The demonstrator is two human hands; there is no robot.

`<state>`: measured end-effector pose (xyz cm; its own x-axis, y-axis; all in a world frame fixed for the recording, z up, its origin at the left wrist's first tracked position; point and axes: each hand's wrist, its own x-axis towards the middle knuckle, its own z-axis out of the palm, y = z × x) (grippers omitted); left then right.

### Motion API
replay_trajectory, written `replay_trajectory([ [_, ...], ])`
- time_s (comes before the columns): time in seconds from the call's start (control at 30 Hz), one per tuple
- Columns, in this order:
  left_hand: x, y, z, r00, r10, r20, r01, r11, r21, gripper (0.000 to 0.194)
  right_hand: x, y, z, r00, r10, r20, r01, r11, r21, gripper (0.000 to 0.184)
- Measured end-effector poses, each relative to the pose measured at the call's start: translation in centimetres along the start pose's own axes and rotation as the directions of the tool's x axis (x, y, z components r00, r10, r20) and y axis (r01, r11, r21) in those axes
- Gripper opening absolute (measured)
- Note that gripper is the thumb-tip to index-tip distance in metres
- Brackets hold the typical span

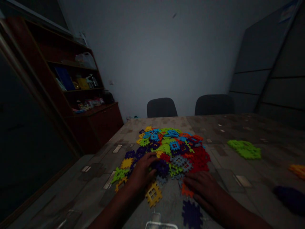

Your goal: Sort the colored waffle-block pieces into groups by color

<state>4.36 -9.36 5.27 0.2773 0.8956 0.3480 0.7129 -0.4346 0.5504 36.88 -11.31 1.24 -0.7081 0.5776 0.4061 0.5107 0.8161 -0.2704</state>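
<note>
A heap of colourful plastic interlocking pieces [164, 148] with toothed edges covers the middle of the table. My left hand [144, 168] reaches over its near side, thumb apart from the bent fingers, beside a dark purple piece [162, 168]; whether it touches that piece is hard to tell. My right hand [205, 186] lies flat with fingers stretched, partly covering an orange piece [187, 190]. Just above its fingertips are grey window pieces [182, 163] and red ones [200, 160]. Between the forearms sit a yellow window piece [153, 194] and a purple square [192, 213].
Off to the right lie groups of green [245, 149], orange [297, 170] and purple pieces [290, 197]. Two dark chairs [162, 107] stand behind the patterned table [95, 187]. A wooden shelf unit [100, 119] is at the left. The room is dim.
</note>
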Motion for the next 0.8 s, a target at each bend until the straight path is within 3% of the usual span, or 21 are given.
replay_trajectory([
  [0.17,0.1,1.5,-0.7,0.998,0.037,-0.042,-0.037,0.999,-0.018,0.023,0.7,-1.1,-0.8,0.999,0.027,0.037,-0.029,0.997,0.066,0.026],
  [0.33,-0.6,2.7,-0.6,0.984,0.155,-0.083,-0.154,0.988,0.011,0.024,1.1,-1.6,-1.3,0.993,0.056,0.102,-0.067,0.992,0.108,0.019],
  [0.53,-1.5,1.8,1.2,0.972,0.194,0.134,-0.19,0.981,-0.035,0.029,1.2,-1.7,-1.4,0.988,0.082,0.128,-0.097,0.988,0.117,0.022],
  [0.8,-2.1,0.1,1.9,0.964,0.125,0.234,-0.111,0.991,-0.072,0.041,1.1,-1.7,-1.5,0.99,0.065,0.123,-0.078,0.991,0.109,0.027],
])
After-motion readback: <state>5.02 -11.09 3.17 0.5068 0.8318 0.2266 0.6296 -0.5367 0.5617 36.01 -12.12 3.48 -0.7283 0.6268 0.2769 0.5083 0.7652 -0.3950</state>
